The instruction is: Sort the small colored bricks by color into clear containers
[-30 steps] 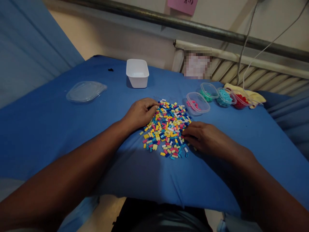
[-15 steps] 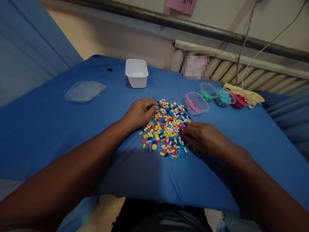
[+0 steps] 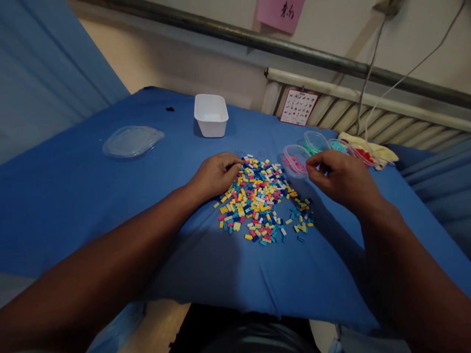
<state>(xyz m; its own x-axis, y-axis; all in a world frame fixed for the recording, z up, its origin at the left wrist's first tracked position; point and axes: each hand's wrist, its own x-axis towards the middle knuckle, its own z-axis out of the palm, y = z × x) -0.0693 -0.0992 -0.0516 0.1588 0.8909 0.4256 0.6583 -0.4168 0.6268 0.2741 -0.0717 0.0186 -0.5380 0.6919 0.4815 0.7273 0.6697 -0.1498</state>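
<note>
While my left hand (image 3: 217, 174) rests knuckles-up on the left edge of the brick pile (image 3: 257, 198), fingers curled under so I can't tell if it grips anything, my right hand (image 3: 340, 177) hovers just right of the pile. Its fingertips are pinched shut beside the clear tub (image 3: 287, 153) of pink pieces. Tiny glossy plastic bricks on soft blue cloth (image 3: 110, 196).

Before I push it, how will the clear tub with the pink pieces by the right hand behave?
Probably very light: the clear tub is thin plastic holding only a few pink pieces, so it should slide easily. It is low and wide, so tipping seems unlikely. The blue cloth under it looks soft and may drag or bunch.
</note>
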